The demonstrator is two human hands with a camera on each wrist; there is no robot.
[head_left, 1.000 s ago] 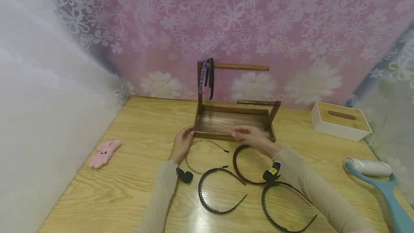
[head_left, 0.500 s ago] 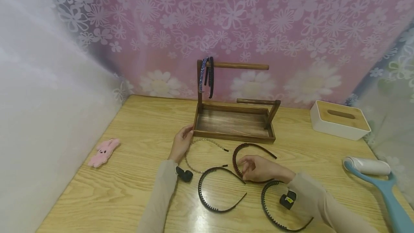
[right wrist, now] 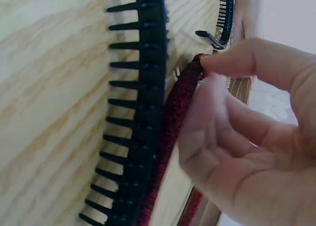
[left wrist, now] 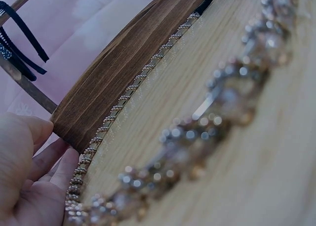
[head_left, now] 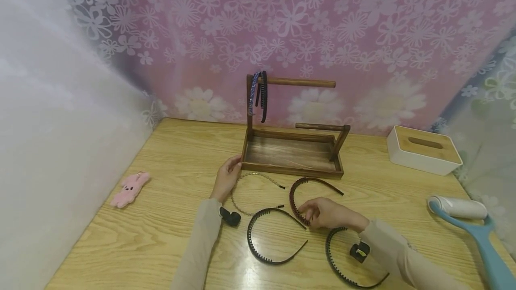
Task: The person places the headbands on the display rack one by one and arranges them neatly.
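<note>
My left hand (head_left: pixel 226 180) holds the front left corner of a dark wooden headband rack (head_left: pixel 292 171), thumb and fingers about the corner in the left wrist view. With its thumb and forefinger, my right hand (head_left: pixel 329 214) pinches a dark red toothed headband (right wrist: pixel 177 100) by its band, low over the table. Beside the left hand lies a beaded headband (left wrist: pixel 111 118). Two black toothed headbands lie nearer me, one in the middle (head_left: pixel 251 240) and one under the right wrist (head_left: pixel 331 256). A glittery blue headband (head_left: pixel 252 94) and a black headband (head_left: pixel 264 97) hang on the rack's upper bar.
The rack has a shorter lower bar (head_left: pixel 320 126) on its right. A white tissue box (head_left: pixel 423 160) with a wooden lid stands at the back right. Toward the right edge lies a lint roller (head_left: pixel 459 207) with a blue handle. A pink plush toy (head_left: pixel 130 189) lies at left.
My right hand has come down and back from above the rack's front edge to the dark red headband, and its fingers have closed on the band. The left hand has stayed at the rack's corner.
</note>
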